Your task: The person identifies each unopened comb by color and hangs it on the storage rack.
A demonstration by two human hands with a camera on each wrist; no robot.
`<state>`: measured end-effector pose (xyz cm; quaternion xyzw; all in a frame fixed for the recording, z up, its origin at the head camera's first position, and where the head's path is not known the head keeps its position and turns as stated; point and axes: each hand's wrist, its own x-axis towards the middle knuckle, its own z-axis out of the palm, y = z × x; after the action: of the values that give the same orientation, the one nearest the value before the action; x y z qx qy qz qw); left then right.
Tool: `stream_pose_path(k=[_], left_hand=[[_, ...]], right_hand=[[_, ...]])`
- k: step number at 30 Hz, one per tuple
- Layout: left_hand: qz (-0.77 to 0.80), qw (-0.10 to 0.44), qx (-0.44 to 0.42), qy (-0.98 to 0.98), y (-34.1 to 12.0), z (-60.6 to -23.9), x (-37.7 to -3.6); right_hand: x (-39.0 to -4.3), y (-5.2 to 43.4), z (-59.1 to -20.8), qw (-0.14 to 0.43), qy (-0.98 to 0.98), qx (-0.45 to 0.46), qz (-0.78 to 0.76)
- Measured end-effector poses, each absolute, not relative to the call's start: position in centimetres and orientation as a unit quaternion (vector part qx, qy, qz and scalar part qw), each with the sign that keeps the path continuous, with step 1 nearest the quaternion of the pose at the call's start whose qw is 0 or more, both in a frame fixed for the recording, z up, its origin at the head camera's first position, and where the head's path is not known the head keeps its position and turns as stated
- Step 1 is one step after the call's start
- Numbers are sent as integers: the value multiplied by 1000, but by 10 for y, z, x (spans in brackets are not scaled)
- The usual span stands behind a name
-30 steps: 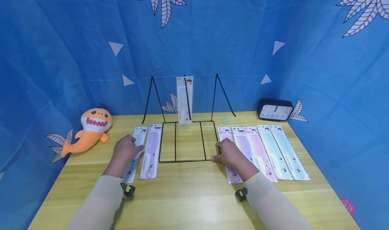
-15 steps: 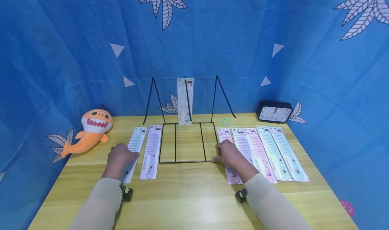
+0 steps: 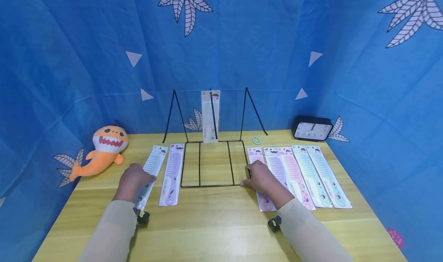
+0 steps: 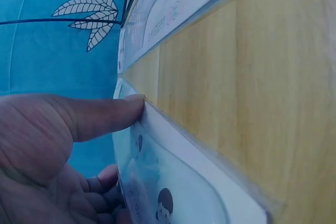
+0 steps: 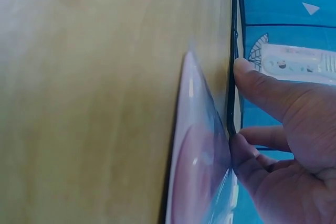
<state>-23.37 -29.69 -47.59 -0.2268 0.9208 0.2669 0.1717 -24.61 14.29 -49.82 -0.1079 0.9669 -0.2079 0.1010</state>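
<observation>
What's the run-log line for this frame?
left hand: pinching white packaged comb | right hand: on black wire rack corner, over pink packaged comb | one comb pack hung on rack

Wire rack (image 3: 207, 164) mid-table, two packaged combs (image 3: 165, 169) left, five (image 3: 301, 173) right, clock (image 3: 312, 128) behind them

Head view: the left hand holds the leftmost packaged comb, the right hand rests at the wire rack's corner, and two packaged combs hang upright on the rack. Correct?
Not quite. The head view shows only one packaged comb upright on the wire rack, not two. The rest holds: the left hand holds the leftmost packaged comb, and the right hand rests at the rack's corner.
</observation>
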Motion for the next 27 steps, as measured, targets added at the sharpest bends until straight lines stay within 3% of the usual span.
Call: stream_pose_path(k=[16, 22, 27], left_hand=[[378, 163, -188, 892, -325, -461, -222], [488, 106, -193, 845, -327, -445, -218], [647, 32, -144, 748, -329, -437, -210]], right_hand=[[-246, 143, -500, 95, 966, -116, -209], [-246, 144, -500, 93, 968, -112, -207], [-246, 143, -500, 96, 967, -111, -208]])
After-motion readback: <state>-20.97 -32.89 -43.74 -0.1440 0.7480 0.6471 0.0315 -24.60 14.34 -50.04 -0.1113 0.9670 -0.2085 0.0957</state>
